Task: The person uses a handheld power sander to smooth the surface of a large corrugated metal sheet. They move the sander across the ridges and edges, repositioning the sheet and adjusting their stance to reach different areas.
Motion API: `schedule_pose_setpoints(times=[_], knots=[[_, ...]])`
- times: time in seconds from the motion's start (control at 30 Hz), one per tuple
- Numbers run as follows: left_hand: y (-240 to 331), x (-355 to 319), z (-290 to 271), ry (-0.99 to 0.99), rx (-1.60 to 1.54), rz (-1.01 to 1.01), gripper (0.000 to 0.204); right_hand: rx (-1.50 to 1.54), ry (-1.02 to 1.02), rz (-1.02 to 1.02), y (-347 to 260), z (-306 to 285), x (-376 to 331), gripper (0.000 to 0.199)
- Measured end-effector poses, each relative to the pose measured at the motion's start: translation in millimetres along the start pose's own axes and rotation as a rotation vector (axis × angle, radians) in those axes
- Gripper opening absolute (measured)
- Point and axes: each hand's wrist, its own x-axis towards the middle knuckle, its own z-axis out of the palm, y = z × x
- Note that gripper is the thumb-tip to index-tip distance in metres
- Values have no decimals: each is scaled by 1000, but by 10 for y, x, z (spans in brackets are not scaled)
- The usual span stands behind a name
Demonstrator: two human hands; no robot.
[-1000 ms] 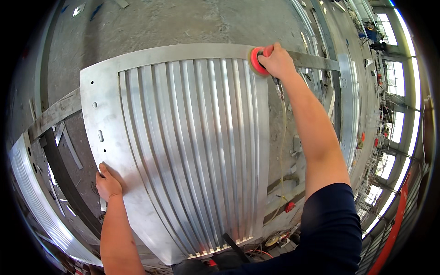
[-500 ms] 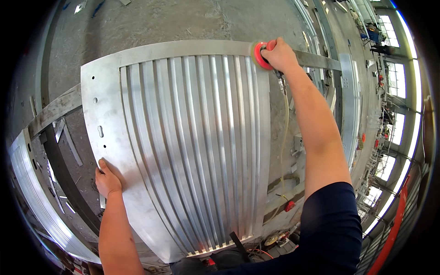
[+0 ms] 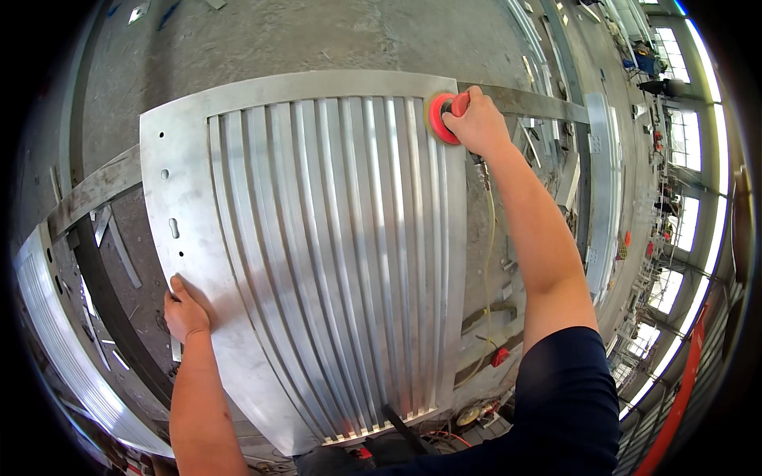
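A large silver metal panel (image 3: 190, 174) with a ribbed middle and flat borders lies in front of me. Several holes pierce its left border. My right hand (image 3: 480, 123) is wrapped round a red air sander (image 3: 442, 119), whose round pad lies on the right border near the far right corner. From the sander a pale air hose (image 3: 491, 206) hangs down along the panel's right side. My left hand (image 3: 187, 313) grips the panel's left edge, thumb on top; its other fingers are mostly hidden beneath.
Steel beams (image 3: 524, 103) of a frame run under the panel. Another ribbed panel (image 3: 71, 341) lies at the lower left. Metal offcuts (image 3: 123, 246) are scattered on the concrete floor (image 3: 317, 36). A red thing (image 3: 500, 357) sits by the hose at the right.
My right hand has moved the sander from the far right corner slightly nearer and to the left, onto the right border. My left hand stays in place.
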Motion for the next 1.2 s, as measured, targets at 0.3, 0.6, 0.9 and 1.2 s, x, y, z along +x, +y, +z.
schedule_pose_setpoints(times=[0.3,0.6,0.9,1.2], knots=[[-12,20,55,34,-14,16,90,14,51,38,-140,-71,377,60],[131,-36,-8,-17,-27,9,89,45,126,93,-20,-117,646,55],[-65,13,-15,16,-17,-32,88,6,39,-51,-1036,6,337,58],[40,2,36,-3,-7,-7,86,44,155,79,-364,24,590,58]])
